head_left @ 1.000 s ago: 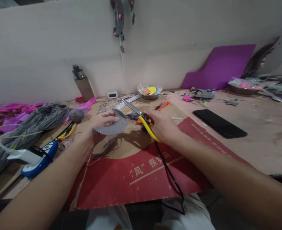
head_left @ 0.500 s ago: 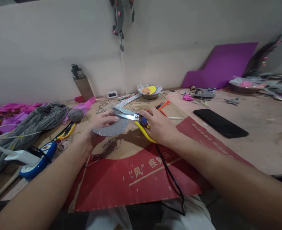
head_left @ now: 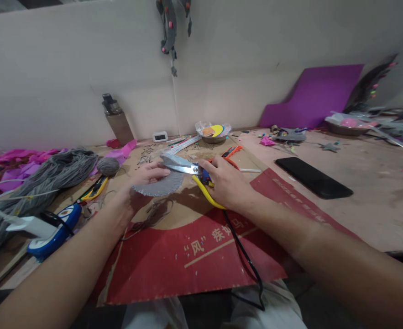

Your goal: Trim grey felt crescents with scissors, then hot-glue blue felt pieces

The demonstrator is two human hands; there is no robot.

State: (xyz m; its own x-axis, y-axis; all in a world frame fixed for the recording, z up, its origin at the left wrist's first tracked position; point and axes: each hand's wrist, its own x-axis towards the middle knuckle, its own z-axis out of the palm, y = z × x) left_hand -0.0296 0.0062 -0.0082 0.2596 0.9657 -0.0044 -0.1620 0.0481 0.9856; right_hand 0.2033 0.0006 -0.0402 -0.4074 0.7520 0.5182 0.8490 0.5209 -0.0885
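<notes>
My left hand is closed on a grey curved felt piece with a stitched outer edge. In my right hand is a pair of scissors with yellow and blue handles. Their blades point left and lie across the upper side of the felt, by my left fingertips. How much felt sits between the blades I cannot tell. A loose tangle of grey thread rests on the cardboard sheet below the felt.
At the left lie a grey yarn skein, a yarn ball, a yellow cutter and a blue power strip. A phone is on the right. Behind stand a bowl, a white clock and a brown bottle.
The scissor blades have closed slightly and now sit nearer together. Both hands stay almost in place over the cardboard, and the view has shifted a little.
</notes>
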